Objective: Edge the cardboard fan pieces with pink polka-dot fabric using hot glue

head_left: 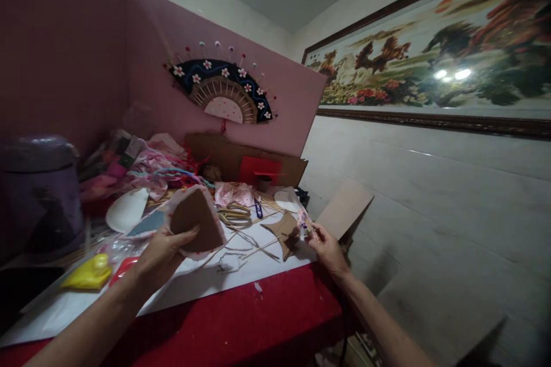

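Observation:
My left hand [172, 249] grips a wedge-shaped cardboard piece [193, 219], thumb on its brown face. Pale fabric with red spots wraps around the cardboard's edges. On the right, my right hand [328, 249] is closed around a small colourful patterned object [305, 224], held above the table's right end; its exact kind is unclear. Just left of that object lie torn cardboard scraps [282, 232]. Gold-handled scissors [235, 215] and a dark blue cutter knife [258, 208] rest between my hands, farther back. Thin sticks and trimmed strips [252, 249] lie on the white sheet [202, 281].
A decorated fan [226, 88] is fixed on the pink panel [293, 91] behind the table. Fabric and pipe cleaners [150, 166] pile up at the back left. A yellow packet [89, 274] and a purple container [43, 200] stand left. Red cloth [258, 315] covers the front edge.

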{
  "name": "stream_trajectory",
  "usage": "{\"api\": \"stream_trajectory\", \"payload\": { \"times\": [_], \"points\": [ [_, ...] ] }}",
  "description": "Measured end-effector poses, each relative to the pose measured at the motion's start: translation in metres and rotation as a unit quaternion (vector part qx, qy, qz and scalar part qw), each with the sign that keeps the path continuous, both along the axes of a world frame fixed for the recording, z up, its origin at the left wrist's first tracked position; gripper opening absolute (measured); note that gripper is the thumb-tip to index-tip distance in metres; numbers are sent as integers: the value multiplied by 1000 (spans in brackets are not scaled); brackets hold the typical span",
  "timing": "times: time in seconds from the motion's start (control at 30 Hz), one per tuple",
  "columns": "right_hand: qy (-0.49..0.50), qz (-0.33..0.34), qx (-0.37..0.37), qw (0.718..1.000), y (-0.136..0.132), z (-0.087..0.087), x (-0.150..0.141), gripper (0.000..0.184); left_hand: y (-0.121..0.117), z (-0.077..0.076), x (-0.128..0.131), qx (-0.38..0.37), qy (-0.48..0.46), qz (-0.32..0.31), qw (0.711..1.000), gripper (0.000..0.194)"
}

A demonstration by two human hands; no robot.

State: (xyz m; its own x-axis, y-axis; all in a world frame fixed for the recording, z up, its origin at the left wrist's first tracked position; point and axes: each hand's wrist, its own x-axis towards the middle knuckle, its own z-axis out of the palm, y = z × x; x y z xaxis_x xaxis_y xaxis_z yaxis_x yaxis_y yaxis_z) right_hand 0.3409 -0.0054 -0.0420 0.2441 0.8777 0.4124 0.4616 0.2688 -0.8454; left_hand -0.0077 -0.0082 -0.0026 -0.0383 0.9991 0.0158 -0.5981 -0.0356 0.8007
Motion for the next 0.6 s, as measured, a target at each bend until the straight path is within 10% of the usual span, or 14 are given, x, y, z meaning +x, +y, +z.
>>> {"api": "stream_trajectory", "payload": {
  "times": [0.6],
  "points": [
    [228,36,-20,973,14,16,-32,29,0,-3,-2,18,9,-14,1000,69]
  ]
}}
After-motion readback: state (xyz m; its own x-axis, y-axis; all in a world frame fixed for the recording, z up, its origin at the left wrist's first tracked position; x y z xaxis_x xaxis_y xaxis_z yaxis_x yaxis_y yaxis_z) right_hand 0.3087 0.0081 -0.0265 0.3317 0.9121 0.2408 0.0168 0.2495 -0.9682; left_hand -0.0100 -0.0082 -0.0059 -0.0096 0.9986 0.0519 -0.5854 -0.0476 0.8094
